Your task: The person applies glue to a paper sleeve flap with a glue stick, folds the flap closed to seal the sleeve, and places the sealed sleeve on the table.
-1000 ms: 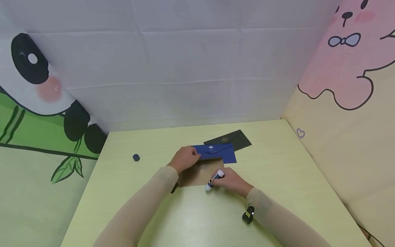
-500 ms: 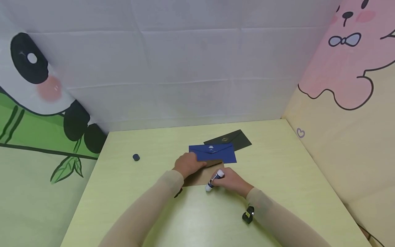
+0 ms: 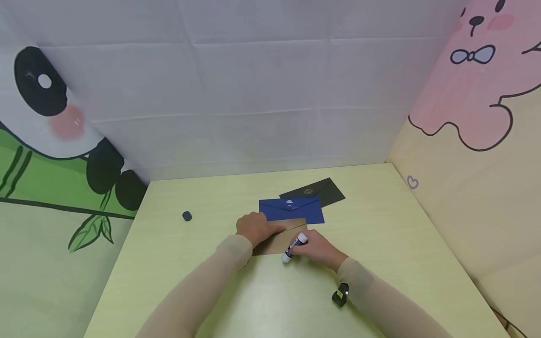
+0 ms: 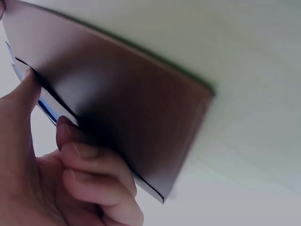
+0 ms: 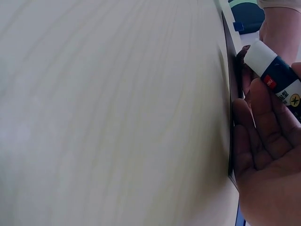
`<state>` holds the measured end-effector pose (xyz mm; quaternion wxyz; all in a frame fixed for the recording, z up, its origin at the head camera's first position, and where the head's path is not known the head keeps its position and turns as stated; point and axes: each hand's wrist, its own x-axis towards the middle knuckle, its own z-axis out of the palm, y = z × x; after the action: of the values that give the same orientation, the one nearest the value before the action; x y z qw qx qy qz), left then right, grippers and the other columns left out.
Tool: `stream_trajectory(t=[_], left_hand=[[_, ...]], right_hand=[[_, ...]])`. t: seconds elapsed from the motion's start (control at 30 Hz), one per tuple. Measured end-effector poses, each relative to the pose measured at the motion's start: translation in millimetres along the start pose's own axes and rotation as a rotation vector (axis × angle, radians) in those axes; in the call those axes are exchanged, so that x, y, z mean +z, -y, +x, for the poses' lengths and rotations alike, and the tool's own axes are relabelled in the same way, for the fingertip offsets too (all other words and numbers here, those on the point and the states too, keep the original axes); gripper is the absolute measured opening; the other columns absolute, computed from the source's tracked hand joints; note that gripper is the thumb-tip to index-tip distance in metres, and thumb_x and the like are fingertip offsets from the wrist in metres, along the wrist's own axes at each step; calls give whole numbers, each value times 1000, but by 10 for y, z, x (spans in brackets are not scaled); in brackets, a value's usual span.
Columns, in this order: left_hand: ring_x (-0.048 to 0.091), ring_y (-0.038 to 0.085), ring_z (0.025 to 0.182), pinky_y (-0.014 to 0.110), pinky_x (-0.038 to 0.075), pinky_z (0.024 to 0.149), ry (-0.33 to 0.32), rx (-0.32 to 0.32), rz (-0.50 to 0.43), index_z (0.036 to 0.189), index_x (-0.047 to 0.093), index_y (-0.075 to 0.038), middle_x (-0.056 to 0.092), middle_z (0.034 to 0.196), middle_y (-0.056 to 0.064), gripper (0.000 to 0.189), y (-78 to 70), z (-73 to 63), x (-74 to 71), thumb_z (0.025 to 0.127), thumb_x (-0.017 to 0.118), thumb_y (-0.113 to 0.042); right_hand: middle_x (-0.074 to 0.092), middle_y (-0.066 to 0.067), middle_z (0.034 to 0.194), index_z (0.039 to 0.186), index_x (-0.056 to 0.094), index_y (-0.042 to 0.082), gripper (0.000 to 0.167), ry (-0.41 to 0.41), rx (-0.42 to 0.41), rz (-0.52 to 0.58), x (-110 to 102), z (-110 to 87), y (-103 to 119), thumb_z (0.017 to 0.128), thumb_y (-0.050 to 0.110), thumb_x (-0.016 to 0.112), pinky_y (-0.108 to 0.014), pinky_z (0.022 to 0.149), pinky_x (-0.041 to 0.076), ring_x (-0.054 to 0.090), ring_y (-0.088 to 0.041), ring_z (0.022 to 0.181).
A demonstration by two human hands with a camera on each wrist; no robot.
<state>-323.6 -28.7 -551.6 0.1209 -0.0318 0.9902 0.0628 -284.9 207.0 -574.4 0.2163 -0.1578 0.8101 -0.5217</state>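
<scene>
A brown paper envelope (image 3: pixel 279 238) lies on the table, its flap lowered over the body. My left hand (image 3: pixel 256 228) rests at its left side, thumb stretched along the flap and pressing it. In the left wrist view, the other fingers (image 4: pixel 99 174) are bent loosely near the flap edge. My right hand (image 3: pixel 318 248) grips a white glue stick (image 3: pixel 294 247) with a dark blue label, tilted over the envelope's lower right corner. In the right wrist view, the glue stick (image 5: pixel 277 75) sits above the lower fingers, which lie along the envelope's edge (image 5: pixel 230 94).
Behind the brown envelope lies a blue envelope (image 3: pixel 296 210), partly overlapped by it. A black envelope (image 3: pixel 323 191) lies beyond, partly under the blue one. A small dark blue cap (image 3: pixel 187 216) sits far left on the table. Cloth walls (image 3: pixel 253 84) stand behind the table.
The brown envelope's flap has gone from raised to lowered. My left hand has moved slightly right and nearer me, its thumb now along the flap. The right hand stays put with the glue stick.
</scene>
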Motion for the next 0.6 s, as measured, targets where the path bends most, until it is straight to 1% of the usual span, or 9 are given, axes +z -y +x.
stream_trajectory(t=[0.17,0.3,0.4,0.6], left_hand=[[71,23,74,42,62,70,1,0,-35,87,80,-12,75,83,6,82,38,2,18,96,72,-93],[69,22,74,40,58,68,8,2,-87,91,80,-10,73,82,5,79,69,22,36,96,78,-88],[68,21,74,38,56,67,17,16,-124,92,80,-8,72,82,5,76,101,45,37,96,81,-85],[63,21,76,39,55,73,7,51,-186,95,77,-4,71,85,7,73,200,137,46,94,90,-76]], right_hand=[[83,0,102,109,85,8,18,4,-4,-3,-2,3,-11,95,19,84,-34,85,54,67,-15,91],[83,0,102,108,85,7,17,5,-9,6,-8,9,-21,95,18,84,-33,85,54,67,-15,91],[83,0,102,108,85,7,17,1,-5,10,-10,14,-34,95,18,84,-33,85,54,67,-15,91],[83,-2,104,109,85,8,18,-4,11,-5,-13,14,-43,95,20,84,-33,84,54,67,-16,92]])
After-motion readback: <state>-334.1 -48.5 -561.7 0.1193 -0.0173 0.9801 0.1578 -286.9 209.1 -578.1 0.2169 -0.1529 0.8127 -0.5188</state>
